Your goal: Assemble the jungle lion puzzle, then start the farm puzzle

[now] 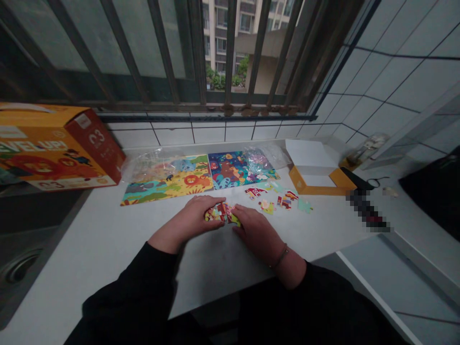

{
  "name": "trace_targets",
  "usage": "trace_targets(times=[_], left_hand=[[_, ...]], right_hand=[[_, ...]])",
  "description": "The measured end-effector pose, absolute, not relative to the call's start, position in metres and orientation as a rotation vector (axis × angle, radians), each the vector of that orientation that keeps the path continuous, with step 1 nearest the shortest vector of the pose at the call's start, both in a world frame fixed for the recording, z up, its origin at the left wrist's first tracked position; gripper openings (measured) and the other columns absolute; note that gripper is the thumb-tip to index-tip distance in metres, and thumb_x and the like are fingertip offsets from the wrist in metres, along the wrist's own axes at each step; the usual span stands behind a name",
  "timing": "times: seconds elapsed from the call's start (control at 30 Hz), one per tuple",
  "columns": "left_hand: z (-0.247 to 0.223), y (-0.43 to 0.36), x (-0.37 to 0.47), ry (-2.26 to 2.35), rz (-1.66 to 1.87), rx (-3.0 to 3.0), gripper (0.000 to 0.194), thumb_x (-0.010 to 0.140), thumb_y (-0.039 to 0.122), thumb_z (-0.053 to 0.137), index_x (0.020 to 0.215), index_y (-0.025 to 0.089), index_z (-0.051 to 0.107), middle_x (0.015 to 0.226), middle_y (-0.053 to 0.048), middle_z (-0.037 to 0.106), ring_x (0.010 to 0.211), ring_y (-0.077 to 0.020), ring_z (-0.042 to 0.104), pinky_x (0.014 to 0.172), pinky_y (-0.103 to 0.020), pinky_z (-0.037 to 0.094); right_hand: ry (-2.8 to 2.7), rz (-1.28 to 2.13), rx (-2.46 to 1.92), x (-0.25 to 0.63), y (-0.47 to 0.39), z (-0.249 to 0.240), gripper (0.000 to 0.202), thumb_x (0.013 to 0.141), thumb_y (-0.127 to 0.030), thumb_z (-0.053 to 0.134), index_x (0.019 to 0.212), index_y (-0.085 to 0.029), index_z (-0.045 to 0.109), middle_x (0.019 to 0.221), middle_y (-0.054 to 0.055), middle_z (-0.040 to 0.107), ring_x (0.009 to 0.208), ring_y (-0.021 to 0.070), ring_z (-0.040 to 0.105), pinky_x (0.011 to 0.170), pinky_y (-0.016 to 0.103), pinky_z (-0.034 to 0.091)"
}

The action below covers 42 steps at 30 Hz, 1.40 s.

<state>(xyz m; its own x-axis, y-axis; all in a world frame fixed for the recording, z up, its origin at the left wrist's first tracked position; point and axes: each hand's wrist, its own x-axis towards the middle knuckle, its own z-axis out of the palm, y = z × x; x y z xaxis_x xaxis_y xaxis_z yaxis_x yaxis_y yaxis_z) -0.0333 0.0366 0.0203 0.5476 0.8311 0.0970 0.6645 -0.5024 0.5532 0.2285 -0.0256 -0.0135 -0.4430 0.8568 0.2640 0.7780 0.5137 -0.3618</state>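
My left hand [201, 214] grips a colourful puzzle piece [215, 212] between thumb and fingers, low over the white counter. Close beside it, my right hand [253, 231] has its fingertips closed on another puzzle piece [233, 216], red and yellow-green. The two pieces meet or nearly meet edge to edge. To the right of my hands lie several loose pieces, among them a red barn piece [254, 192], a yellow one [267, 207] and a pale green one [305, 205].
Behind my hands lie a yellow lion puzzle [172, 179] and a dark blue puzzle [237, 171], partly under clear plastic bags. An open orange box [316, 184] stands right, a large orange box [46, 148] left. A sink [21, 263] is at far left.
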Motion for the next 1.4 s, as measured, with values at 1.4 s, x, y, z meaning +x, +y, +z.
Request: trace_targets(times=[1.4], left_hand=[[0.02,0.026,-0.014,1.223,0.314,2.555,0.05,0.105,0.041,0.067,0.155,0.035,0.069,0.155,-0.01,0.071,0.142,-0.0359,0.064,0.131,-0.07,0.03]], right_hand=[[-2.38,0.084,-1.238,0.298,-0.079,-0.019,0.048,0.106,-0.03,0.069,0.153,-0.023,0.067,0.161,0.016,0.067,0.148,0.0328,0.063,0.122,0.056,0.055]])
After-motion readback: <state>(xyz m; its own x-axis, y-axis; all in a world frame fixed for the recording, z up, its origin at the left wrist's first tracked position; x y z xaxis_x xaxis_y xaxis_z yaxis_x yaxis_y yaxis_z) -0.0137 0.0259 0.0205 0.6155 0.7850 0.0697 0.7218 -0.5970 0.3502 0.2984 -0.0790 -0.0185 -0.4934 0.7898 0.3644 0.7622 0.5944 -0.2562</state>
